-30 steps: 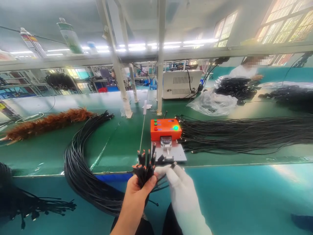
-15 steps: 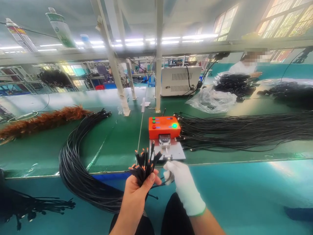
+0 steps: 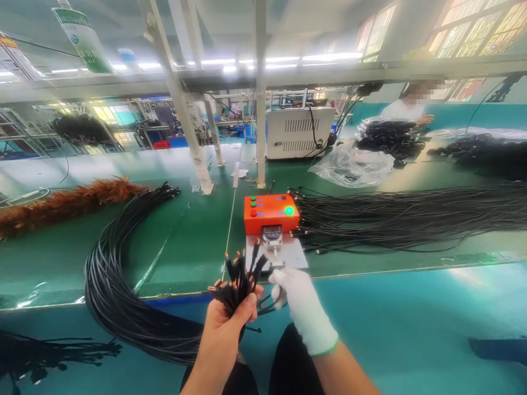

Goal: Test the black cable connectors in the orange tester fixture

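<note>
My bare left hand [image 3: 227, 329] is closed round the ends of a bundle of black cables [image 3: 234, 274]. Their connectors point up, several of them orange at the tip. The rest of the bundle [image 3: 109, 280] curves off to the left and up over the bench edge. My right hand [image 3: 307, 310], in a white glove, pinches a single black cable, with its fingers at the front of a metal plate [image 3: 295, 253]. The glove hides that cable's tip. Behind the plate sits an orange box [image 3: 269, 215] with a lit green button and a small digital gauge [image 3: 272, 233] in front.
Many black cables [image 3: 411, 211] lie across the bench on the right. A brown feather duster [image 3: 74, 202] lies on the left. Farther back are a white metal case [image 3: 300, 134], a clear plastic bag [image 3: 354, 164], upright posts and a seated person [image 3: 401, 109].
The view has shifted slightly, so the scene sits a little farther left. Both hands keep their grips, and the right stays at the front of the plate.
</note>
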`<state>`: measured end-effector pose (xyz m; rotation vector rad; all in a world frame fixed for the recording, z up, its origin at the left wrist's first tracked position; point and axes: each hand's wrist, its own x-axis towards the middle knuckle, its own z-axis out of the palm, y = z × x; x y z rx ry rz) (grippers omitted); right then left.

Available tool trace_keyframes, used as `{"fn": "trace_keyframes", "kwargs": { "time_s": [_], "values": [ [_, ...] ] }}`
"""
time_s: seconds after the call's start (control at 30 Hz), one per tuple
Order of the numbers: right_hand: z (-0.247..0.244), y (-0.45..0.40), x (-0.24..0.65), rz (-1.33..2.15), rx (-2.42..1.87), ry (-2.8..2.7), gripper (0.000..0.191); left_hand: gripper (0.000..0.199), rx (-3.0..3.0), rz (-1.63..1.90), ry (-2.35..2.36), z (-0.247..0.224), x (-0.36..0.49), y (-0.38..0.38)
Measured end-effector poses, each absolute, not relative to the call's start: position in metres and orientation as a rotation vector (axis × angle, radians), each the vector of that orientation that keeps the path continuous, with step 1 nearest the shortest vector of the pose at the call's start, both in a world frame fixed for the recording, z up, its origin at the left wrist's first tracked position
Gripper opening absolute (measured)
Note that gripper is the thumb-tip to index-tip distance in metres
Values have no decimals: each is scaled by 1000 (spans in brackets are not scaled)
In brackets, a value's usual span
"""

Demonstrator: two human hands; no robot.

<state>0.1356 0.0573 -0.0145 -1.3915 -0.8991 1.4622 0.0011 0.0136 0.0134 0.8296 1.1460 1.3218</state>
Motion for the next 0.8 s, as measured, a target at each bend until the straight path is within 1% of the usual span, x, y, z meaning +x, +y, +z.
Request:
{"fn": "trace_keyframes", "kwargs": {
  "time_s": [0.17, 0.3, 0.37, 0.4, 0.47, 0.53, 0.57, 0.6, 0.67, 0.73, 0.8],
  "values": [
    [-10, 54, 133, 1434, -1351, -901, 25, 19, 798, 1376, 1169, 15, 3, 16],
    [-10, 53, 134, 1417, -1303, -969, 25, 19, 824, 1298, 1148, 16, -2, 19],
    [-12, 50, 139, 1459, -1356, -1069, 25, 18, 850, 1260, 1130, 16, -7, 20],
    [-13, 48, 143, 1446, -1448, -1153, 26, 17, 860, 1248, 1118, 15, -9, 20],
    [-13, 41, 152, 1234, -1754, -1339, 30, 16, 879, 1222, 1091, 14, -12, 19],
    [-7, 31, 159, 821, -1984, -1441, 32, 16, 893, 1211, 1068, 11, -14, 18],
    [-2, 26, 161, 654, -1984, -1436, 30, 16, 900, 1208, 1060, 10, -14, 18],
    [5, 22, 159, 576, -1906, -1416, 27, 16, 905, 1206, 1054, 9, -14, 17],
    [18, 15, 151, 668, -1619, -1386, 26, 15, 920, 1194, 1042, 6, -12, 16],
    [27, 13, 138, 934, -1337, -1324, 25, 15, 931, 1167, 1027, 5, -9, 15],
    [27, 14, 125, 1153, -1177, -1184, 23, 16, 902, 1189, 1040, 4, -6, 14]
  ]
}}
